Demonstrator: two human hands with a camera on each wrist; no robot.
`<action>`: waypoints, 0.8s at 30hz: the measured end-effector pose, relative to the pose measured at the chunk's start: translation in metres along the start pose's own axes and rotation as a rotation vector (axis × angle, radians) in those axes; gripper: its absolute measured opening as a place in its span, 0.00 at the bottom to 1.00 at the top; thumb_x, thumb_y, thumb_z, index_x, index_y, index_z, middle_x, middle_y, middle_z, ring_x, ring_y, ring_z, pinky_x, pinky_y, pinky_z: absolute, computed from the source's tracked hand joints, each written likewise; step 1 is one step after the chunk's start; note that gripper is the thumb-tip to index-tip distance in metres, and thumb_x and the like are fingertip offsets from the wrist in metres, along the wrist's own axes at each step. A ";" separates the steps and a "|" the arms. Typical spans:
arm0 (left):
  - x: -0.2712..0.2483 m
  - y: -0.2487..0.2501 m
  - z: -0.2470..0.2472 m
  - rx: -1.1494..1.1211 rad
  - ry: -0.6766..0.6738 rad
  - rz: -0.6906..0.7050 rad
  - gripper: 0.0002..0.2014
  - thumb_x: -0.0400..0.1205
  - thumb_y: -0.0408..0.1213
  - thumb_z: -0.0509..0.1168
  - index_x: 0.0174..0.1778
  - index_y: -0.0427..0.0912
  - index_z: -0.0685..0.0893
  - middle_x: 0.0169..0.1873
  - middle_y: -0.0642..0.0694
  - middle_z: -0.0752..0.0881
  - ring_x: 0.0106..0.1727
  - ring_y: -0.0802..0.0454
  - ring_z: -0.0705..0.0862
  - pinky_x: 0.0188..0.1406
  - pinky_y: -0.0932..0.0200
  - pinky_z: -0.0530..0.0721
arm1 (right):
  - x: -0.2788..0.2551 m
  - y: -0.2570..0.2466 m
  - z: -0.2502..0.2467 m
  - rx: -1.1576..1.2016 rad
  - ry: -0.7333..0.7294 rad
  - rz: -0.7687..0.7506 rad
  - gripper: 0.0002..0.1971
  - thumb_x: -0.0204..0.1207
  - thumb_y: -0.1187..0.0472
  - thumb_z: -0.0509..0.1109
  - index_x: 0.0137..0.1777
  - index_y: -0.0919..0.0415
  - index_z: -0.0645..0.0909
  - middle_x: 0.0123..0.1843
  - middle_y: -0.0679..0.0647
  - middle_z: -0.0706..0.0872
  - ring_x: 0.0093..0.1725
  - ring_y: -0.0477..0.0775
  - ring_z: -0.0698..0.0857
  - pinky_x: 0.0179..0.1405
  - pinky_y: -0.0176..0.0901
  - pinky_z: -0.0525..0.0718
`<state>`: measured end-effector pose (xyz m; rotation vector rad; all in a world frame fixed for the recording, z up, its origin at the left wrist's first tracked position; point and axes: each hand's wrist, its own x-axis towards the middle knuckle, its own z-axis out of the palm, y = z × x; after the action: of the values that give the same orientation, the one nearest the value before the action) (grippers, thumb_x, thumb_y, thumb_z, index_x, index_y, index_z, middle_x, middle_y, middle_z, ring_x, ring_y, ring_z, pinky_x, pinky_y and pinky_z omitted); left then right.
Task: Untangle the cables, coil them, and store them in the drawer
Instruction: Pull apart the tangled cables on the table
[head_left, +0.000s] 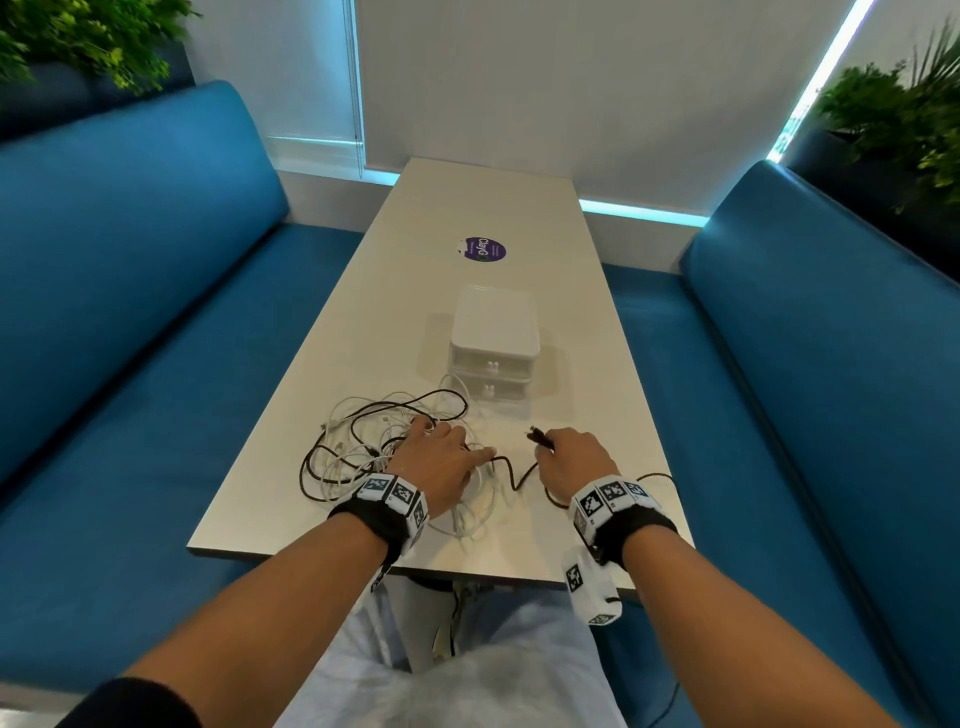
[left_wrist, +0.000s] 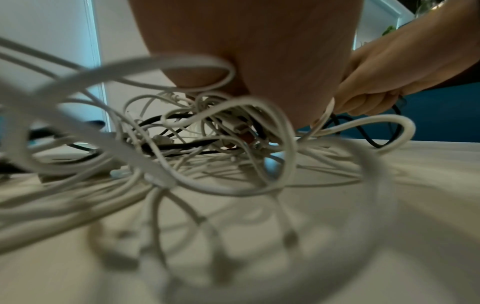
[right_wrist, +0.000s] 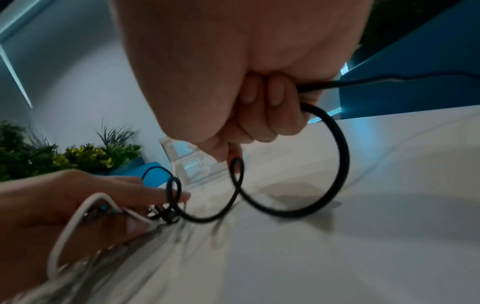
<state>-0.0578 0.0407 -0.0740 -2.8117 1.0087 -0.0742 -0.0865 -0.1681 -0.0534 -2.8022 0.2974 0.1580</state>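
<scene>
A tangle of white and black cables (head_left: 363, 447) lies on the white table (head_left: 483, 208) near its front edge. My left hand (head_left: 441, 460) rests on the right side of the tangle with its fingers stretched out over the cables (left_wrist: 197, 127). My right hand (head_left: 571, 457) grips a black cable (head_left: 519, 480) near its plug end, which sticks out of the fist toward the drawers. In the right wrist view the black cable (right_wrist: 337, 164) loops from my curled fingers (right_wrist: 272, 115) down to the table and across to the left hand (right_wrist: 64, 205). A small white two-drawer unit (head_left: 493, 338) stands just behind the cables, both drawers closed.
Blue upholstered benches (head_left: 130, 312) run along both sides of the table. A round purple sticker (head_left: 482, 248) lies on the table beyond the drawer unit. Green plants (head_left: 904, 114) stand behind the benches. The black cable trails off the table's right front edge.
</scene>
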 end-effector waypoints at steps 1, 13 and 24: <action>0.000 0.000 0.000 0.011 -0.011 -0.001 0.23 0.87 0.45 0.54 0.80 0.62 0.66 0.63 0.43 0.79 0.67 0.40 0.75 0.72 0.36 0.61 | 0.002 0.000 0.000 0.018 0.014 -0.002 0.14 0.83 0.52 0.59 0.54 0.58 0.83 0.45 0.56 0.86 0.40 0.60 0.82 0.38 0.45 0.80; 0.000 0.001 0.001 -0.044 0.020 -0.026 0.18 0.86 0.42 0.56 0.72 0.59 0.77 0.57 0.46 0.79 0.64 0.42 0.76 0.71 0.37 0.63 | -0.003 -0.029 0.008 -0.208 -0.016 -0.145 0.12 0.84 0.51 0.62 0.55 0.57 0.82 0.50 0.57 0.85 0.48 0.63 0.86 0.44 0.49 0.83; 0.005 -0.003 0.002 -0.101 0.031 -0.059 0.14 0.84 0.40 0.59 0.64 0.54 0.82 0.59 0.49 0.80 0.69 0.46 0.73 0.73 0.38 0.57 | -0.017 0.004 -0.008 -0.441 0.004 -0.068 0.10 0.83 0.65 0.58 0.62 0.60 0.76 0.54 0.56 0.85 0.53 0.61 0.86 0.42 0.47 0.75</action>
<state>-0.0522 0.0405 -0.0757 -2.9407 0.9620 -0.0761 -0.1030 -0.1712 -0.0450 -3.2439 0.1849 0.2265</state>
